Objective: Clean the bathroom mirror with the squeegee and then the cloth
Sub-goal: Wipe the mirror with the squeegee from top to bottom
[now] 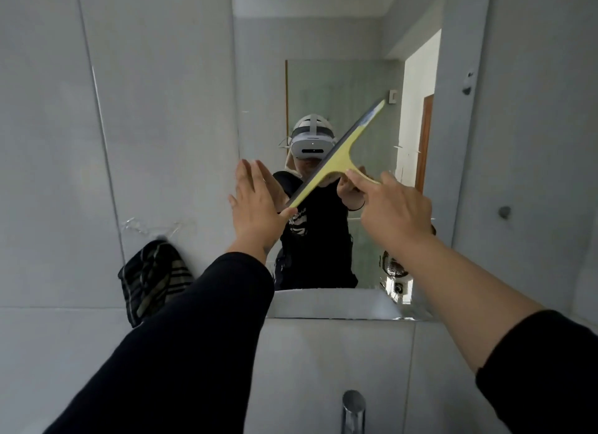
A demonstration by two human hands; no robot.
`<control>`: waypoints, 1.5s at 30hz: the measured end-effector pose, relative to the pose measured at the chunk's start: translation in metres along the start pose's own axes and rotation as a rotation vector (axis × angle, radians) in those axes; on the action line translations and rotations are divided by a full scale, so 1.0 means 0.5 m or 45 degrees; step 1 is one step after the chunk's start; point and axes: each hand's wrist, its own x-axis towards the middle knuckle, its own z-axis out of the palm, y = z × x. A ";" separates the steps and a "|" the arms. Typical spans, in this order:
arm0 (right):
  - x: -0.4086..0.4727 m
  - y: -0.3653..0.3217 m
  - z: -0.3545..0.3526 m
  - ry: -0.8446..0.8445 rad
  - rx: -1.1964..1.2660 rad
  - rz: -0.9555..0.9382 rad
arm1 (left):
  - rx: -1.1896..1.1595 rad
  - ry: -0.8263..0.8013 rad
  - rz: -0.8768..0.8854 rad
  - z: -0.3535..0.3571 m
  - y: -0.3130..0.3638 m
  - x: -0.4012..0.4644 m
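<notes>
One striped cloth (154, 280), dark with pale bands, hangs bunched against the tiled wall (58, 142) at lower left, just beside the mirror's left edge and well apart from both hands. One mirror (339, 45) fills the centre of the wall, reaching from the top of the view down to a ledge above one chrome tap (353, 409). Two hands are raised before the glass. The left hand (259, 207), in a long dark sleeve, is flat and open, its fingers spread at the mirror's left edge, its thumb touching the lower tip of the blade. One yellow squeegee (339, 155) lies tilted across the glass, its blade running from lower left to upper right. The right hand (396, 212), its sleeve pushed back to the forearm, has its grip closed around the squeegee handle, index finger stretched along it. Two small round fittings (504, 212) sit on the wall right of the mirror.
</notes>
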 end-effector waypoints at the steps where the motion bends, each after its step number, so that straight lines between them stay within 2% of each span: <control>1: -0.002 0.007 -0.001 0.006 -0.003 0.005 | 0.003 -0.004 -0.001 0.002 0.003 0.000; 12: -0.016 0.108 -0.002 0.006 0.027 0.236 | -0.083 -0.024 0.002 0.028 -0.010 0.005; 17: -0.040 0.137 0.014 -0.021 0.249 0.460 | -0.105 -0.024 0.000 0.025 -0.006 0.002; 25: -0.081 0.086 0.063 -0.026 0.542 0.626 | -0.169 -0.050 -0.022 0.023 -0.010 0.006; 31: -0.106 0.022 0.102 -0.016 0.662 0.645 | -0.150 -0.025 -0.010 0.009 -0.020 0.015; 37: -0.119 -0.055 0.139 -0.017 0.694 0.532 | -0.159 0.060 0.039 -0.012 -0.044 0.032; 45: -0.134 -0.131 0.180 -0.023 0.669 0.379 | -0.158 0.048 0.049 0.002 -0.046 0.029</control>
